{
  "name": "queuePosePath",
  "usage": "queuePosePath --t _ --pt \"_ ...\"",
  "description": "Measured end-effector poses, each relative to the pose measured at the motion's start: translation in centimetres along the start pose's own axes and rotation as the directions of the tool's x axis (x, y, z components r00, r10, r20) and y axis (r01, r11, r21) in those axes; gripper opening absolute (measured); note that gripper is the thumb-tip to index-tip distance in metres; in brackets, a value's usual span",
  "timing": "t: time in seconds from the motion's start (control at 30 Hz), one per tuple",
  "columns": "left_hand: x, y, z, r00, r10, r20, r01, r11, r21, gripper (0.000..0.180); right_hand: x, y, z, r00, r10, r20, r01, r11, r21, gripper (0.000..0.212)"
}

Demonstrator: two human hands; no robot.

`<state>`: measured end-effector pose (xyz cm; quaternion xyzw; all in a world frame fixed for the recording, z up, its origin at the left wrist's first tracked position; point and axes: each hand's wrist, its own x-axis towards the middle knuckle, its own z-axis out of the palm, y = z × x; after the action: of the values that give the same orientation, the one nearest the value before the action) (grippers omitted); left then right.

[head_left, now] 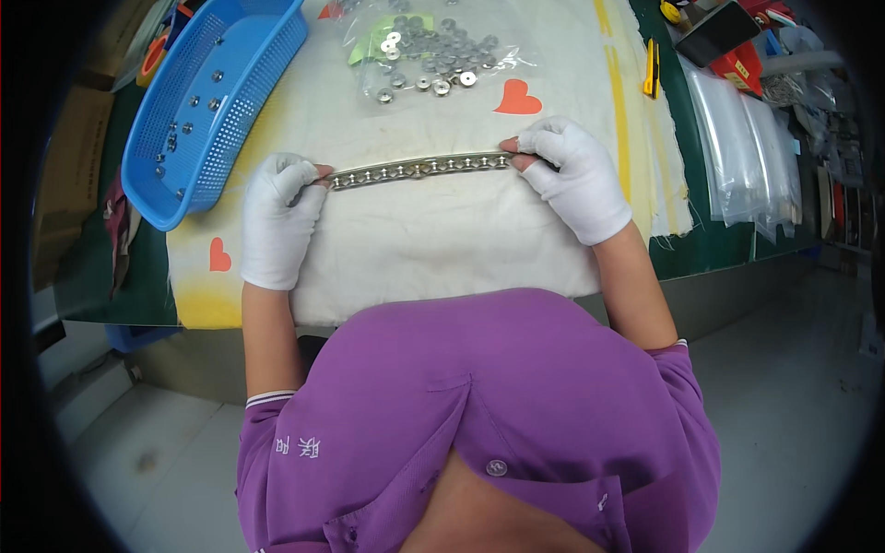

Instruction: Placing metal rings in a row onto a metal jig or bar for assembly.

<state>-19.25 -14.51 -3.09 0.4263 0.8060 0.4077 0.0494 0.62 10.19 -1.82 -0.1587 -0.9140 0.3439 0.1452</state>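
A long, narrow metal strip [419, 170] with a row of small round silver parts along it stretches between my hands, slightly higher at its right end. My left hand [281, 217], in a white glove with bare fingertips, pinches the left end. At the right end, my right hand [573, 177], gloved the same way, grips it between thumb and fingers. Beyond the strip lies a clear plastic bag [516, 51] with many small round metal parts [442, 88] in or on it. White cloth [442, 249] with red heart shapes lies beneath everything.
At the left, a blue perforated basket [249, 69] holds several small metal parts. A yellow cutter knife [652, 69] lies at the right on the green table surface [705, 249]. Clear plastic bags [747, 147], a dark flat object [717, 35] and a red container [737, 66] are farther right.
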Motion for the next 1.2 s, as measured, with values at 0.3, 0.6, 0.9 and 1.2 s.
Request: queuePosePath --t 0.3,0.6,0.9,1.2 --pt "0.4 0.3 0.0 1.0 0.017 -0.006 -0.017 1.0 0.017 0.013 -0.1 -0.2 0.3 0.992 0.126 0.012 -0.126 0.976 0.175 0.017" --pt "0.5 0.5 -0.2 0.999 0.032 -0.018 -0.03 0.996 0.089 0.011 0.6 -2.6 0.0 0.993 0.028 -0.11 -0.018 0.995 0.094 0.019" --pt "0.3 0.3 0.0 0.999 0.025 -0.029 -0.025 1.0 0.017 0.01 2.5 -4.8 3.4 0.858 -0.497 0.126 0.513 0.825 -0.236 0.01" --pt "0.5 -0.2 0.1 0.997 0.05 -0.056 -0.05 0.999 -0.003 0.01 2.8 -4.5 3.0 0.923 -0.379 0.065 0.383 0.921 -0.071 0.018"
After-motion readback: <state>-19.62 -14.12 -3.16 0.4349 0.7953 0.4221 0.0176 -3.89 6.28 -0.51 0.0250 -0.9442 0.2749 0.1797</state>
